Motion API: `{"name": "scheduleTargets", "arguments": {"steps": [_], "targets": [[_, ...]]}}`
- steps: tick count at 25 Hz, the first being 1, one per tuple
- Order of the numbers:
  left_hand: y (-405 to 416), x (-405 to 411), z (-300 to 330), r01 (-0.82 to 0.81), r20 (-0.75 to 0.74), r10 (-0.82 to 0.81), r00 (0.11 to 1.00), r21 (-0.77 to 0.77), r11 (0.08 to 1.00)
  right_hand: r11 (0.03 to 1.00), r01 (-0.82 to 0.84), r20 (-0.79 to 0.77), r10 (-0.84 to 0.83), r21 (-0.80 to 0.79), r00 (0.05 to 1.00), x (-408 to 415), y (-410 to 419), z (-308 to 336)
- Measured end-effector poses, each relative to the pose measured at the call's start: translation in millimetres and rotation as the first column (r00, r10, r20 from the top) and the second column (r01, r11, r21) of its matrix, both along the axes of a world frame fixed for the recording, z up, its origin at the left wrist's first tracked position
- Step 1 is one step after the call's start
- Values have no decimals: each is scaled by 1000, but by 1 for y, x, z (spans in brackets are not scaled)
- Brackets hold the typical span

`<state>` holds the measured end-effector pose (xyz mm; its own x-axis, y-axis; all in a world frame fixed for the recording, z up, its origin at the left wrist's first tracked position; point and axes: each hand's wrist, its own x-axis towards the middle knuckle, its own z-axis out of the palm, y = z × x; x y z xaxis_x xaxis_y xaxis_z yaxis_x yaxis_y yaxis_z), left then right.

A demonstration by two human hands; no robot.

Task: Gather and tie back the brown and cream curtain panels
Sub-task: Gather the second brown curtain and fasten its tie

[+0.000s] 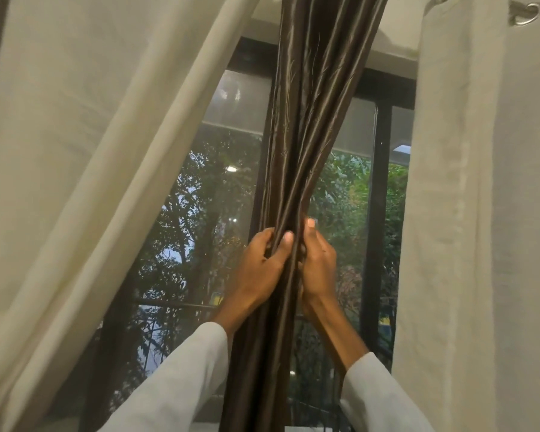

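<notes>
I have the brown curtain (296, 157) bunched into a twisted rope down the middle of the window (200, 213), and both my hands are clamped on it at the same height: my left hand (264, 263) wraps it from the left with the thumb pressed across the front folds, my right hand (317, 263) grips it from the right, the two nearly touching. The cream panel to the left of the brown curtain (75, 151) sweeps away diagonally, and the cream panel to the right of it (468, 213) hangs straight from its metal eyelet (526, 14); neither is in my grasp. The fabric looks satiny, so I judge the biggest risk is that the folds slide through my fingers and the bundle fans open the moment I free one hand to reach for a tie, and I can see no tie-back here. Pulling down hard to hold the twist could strain the top of the brown curtain. Reaching sideways for either cream panel could also drag the brown curtain off centre and loosen the gather.
</notes>
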<state>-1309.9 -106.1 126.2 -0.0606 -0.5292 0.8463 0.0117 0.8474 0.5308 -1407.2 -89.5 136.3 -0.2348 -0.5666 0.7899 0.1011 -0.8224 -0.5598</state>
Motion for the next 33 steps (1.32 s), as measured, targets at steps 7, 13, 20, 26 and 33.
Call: {"name": "scheduleTargets", "arguments": {"steps": [7,13,20,26,33], "targets": [[3,-3,4,-252,27,252,967,-2,968,980,-154,72,146,126,987,-25,-9,9],[9,5,7,-157,19,156,988,63,986,929,137,-13,-141,343,990,-52,-42,11],[5,13,18,223,-114,-193,974,394,892,874,-273,-66,325,401,943,-52,-37,19],[-7,14,25,178,-31,-190,981,527,831,864,-248,-178,354,438,918,-53,-35,20],[-5,12,36,-171,366,48,929,312,935,937,19,-432,143,349,891,-58,-20,28]]}}
